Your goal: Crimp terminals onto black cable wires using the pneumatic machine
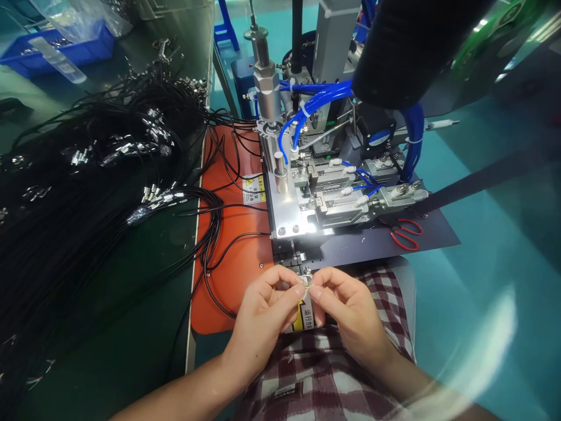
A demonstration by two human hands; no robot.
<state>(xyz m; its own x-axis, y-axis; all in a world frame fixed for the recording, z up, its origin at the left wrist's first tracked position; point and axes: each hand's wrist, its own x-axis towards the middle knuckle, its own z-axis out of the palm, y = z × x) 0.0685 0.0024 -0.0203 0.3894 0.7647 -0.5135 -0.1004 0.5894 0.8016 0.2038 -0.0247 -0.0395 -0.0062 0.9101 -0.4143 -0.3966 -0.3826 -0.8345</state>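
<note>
Just in front of the machine's near edge, my left hand [265,310] and my right hand [350,310] nearly meet, thumbs and fingertips pinched. Between them run thin pale wires [307,286], with both hands closed on them; the exact ends are too small to make out. Right behind the fingertips is a dark metal track [289,252] at the front of the silver machine [302,216]. Below the hands, a label with yellow and black marking [305,317] is partly covered by them. Black cables [245,237] cross the orange board [236,266] and reach into the machine's left side.
To the left, a large heap of black cables [87,126] with shiny ends covers the dark green table. A blue bin [94,47] stands behind it. Red-handled scissors [407,234] lie right of the machine. Blue air hoses [326,96] and a black tube [407,52] hang overhead.
</note>
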